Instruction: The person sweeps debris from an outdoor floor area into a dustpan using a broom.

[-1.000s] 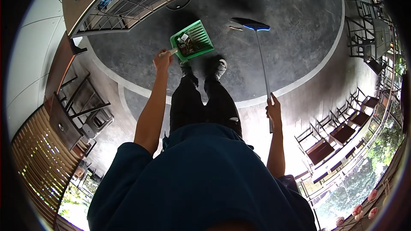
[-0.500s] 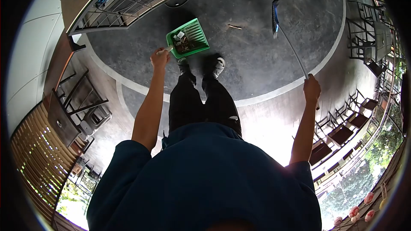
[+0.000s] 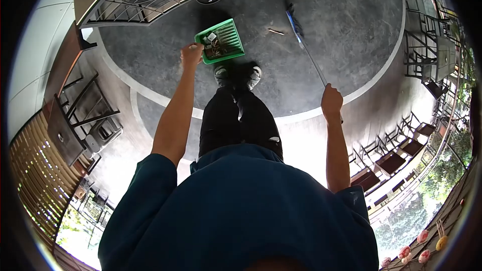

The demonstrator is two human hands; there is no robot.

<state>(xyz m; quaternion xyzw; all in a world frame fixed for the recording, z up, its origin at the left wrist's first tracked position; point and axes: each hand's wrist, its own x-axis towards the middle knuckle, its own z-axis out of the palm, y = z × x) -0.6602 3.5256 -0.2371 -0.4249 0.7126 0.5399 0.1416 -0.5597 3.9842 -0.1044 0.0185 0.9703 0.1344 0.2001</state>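
A green dustpan point(image 3: 232, 40) with brown debris and pale scraps in it is held by its handle in my left hand point(image 3: 192, 54), just ahead of my shoes. My right hand point(image 3: 332, 101) is closed round the grey stick of a broom point(image 3: 312, 62), whose blue head with dark bristles point(image 3: 296, 26) is over the dark floor. Between the dustpan and the broom head, a thin light-brown piece point(image 3: 275, 31) lies on the floor, touching neither.
A desk with a wire rack point(image 3: 150, 0) stands at the upper left. Dark chairs point(image 3: 391, 160) line the right side, and a folding frame point(image 3: 83, 105) stands at the left. A pale curved line point(image 3: 311, 114) crosses the floor behind my shoes.
My right hand and the broom have moved left, bringing the broom head nearer to the thin piece. My feet are closer together. The dustpan has shifted only slightly.
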